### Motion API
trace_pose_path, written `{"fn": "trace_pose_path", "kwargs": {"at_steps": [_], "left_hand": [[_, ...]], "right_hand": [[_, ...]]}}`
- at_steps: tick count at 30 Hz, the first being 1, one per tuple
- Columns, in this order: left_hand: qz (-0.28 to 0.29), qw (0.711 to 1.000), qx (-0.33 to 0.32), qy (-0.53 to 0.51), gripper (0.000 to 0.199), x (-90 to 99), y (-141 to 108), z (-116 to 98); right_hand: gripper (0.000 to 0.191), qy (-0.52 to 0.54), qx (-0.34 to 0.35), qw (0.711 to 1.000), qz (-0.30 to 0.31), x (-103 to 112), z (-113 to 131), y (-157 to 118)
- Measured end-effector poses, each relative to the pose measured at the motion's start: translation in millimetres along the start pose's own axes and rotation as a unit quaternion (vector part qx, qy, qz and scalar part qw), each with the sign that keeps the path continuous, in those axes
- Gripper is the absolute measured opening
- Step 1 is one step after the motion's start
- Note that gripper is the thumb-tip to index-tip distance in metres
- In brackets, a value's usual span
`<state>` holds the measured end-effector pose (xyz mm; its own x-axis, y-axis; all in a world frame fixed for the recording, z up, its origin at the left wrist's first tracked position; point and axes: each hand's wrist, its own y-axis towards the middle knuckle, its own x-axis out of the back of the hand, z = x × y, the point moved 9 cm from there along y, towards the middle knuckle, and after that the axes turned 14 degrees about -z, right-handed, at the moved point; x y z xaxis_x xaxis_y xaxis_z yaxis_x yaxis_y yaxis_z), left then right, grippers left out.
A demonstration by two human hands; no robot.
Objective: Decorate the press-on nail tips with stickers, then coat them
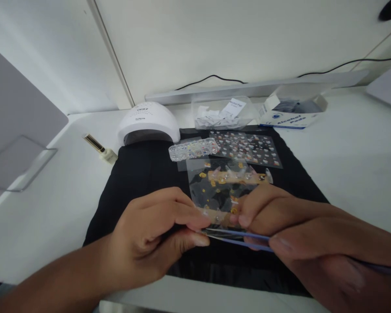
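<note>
Tweezers [260, 236], pinched in the right hand [299, 226], sit above the black cloth [133, 174] near its front edge, long axis crosswise, tips leftward beside the left hand's [153, 230] pressed-together thumb and forefinger; contents indiscernible.

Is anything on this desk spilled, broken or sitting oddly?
I see nothing plainly spilled or broken. The gold-capped bottle beside the black mat appears to lean, but the wide, stretched view may cause that. The dotted clear sheet lies slightly askew on the mat, which looks merely casual.
</note>
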<state>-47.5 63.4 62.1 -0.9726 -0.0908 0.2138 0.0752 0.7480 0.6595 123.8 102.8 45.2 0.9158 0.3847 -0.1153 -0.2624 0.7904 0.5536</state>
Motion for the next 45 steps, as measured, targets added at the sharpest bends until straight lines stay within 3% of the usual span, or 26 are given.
{"fn": "trace_pose_path", "kwargs": {"at_steps": [3, 26, 45], "left_hand": [[0.001, 1.000, 0.002, -0.002, 0.010, 0.4, -0.3, 0.3], [0.012, 1.000, 0.002, 0.005, 0.014, -2.1, -3.7, 1.5], [0.033, 0.999, 0.005, 0.010, 0.017, -4.2, -2.0, -0.8]], "right_hand": [[0.030, -0.013, 0.023, 0.998, 0.065, -9.0, 2.1, -3.6], [0.025, -0.026, 0.020, 0.999, 0.024, -8.5, 4.4, 3.0], [0.025, -0.016, 0.013, 0.999, 0.038, -10.5, 5.1, 1.9]]}}
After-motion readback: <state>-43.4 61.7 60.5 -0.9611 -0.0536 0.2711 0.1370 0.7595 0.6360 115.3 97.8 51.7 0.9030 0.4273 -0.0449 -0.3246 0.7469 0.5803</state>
